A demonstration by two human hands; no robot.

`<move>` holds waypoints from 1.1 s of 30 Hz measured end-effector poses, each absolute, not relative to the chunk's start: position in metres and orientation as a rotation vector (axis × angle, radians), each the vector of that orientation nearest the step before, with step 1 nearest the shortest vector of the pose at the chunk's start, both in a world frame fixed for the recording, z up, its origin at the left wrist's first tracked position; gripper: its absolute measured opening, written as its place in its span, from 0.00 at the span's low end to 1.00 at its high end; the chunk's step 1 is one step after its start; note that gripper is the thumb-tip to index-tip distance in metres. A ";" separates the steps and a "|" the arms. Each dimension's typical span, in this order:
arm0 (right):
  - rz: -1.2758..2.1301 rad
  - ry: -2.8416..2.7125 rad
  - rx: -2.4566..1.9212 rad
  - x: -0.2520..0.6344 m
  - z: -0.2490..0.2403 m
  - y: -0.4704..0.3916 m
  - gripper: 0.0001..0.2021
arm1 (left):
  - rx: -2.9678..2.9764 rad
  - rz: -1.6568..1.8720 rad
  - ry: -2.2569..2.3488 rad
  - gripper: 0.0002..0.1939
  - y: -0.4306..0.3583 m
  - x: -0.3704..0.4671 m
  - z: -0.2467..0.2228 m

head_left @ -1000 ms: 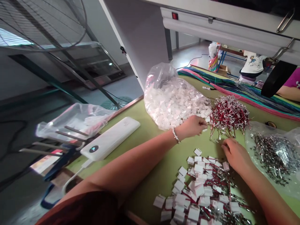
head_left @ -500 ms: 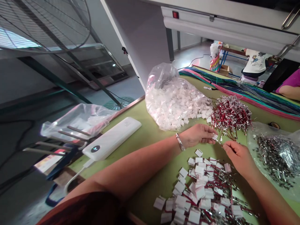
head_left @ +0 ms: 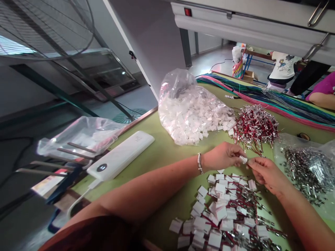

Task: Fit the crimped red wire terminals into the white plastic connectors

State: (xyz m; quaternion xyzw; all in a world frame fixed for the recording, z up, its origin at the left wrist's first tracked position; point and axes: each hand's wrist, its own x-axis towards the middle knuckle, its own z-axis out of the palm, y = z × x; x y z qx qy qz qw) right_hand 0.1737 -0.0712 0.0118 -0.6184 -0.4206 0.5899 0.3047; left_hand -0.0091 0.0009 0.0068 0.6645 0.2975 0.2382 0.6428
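Note:
My left hand (head_left: 225,155) pinches a small white plastic connector housing (head_left: 243,159) between thumb and fingers. Close against it, my right hand (head_left: 264,171) is closed in a pinch at the housing's near side; a short wire end shows there, mostly hidden by the fingers. Just beyond both hands lies a heap of short red wires with metal terminals (head_left: 258,125). Below them spreads a pile of white housings with red wires attached (head_left: 220,212). A clear plastic bag of loose white housings (head_left: 193,111) lies open behind my left hand.
On the right is a clear bag of metal terminals (head_left: 306,174), with a roll of black tape (head_left: 303,136) behind it. Bundled coloured wires (head_left: 277,101) run along the table's back. A white power bank (head_left: 121,155) with a cable sits left. Other people (head_left: 284,69) sit beyond.
My hands have come closer together, and the right fingers now meet the housing. The housing has tilted in my left hand. The view has shifted slightly.

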 end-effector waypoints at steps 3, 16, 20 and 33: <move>1.385 -1.326 -1.656 0.175 0.009 -0.073 0.15 | 1.425 0.493 0.697 0.04 -0.001 -0.007 0.007; 1.092 -1.704 -1.625 0.165 0.005 -0.079 0.14 | 1.500 0.415 0.650 0.06 0.001 -0.007 -0.002; 0.853 -1.875 -1.670 0.171 -0.005 -0.072 0.15 | 2.154 0.662 0.756 0.13 0.027 -0.016 0.007; 0.736 -2.365 -1.564 0.166 0.002 -0.089 0.15 | 2.847 0.513 1.005 0.15 0.057 -0.045 -0.026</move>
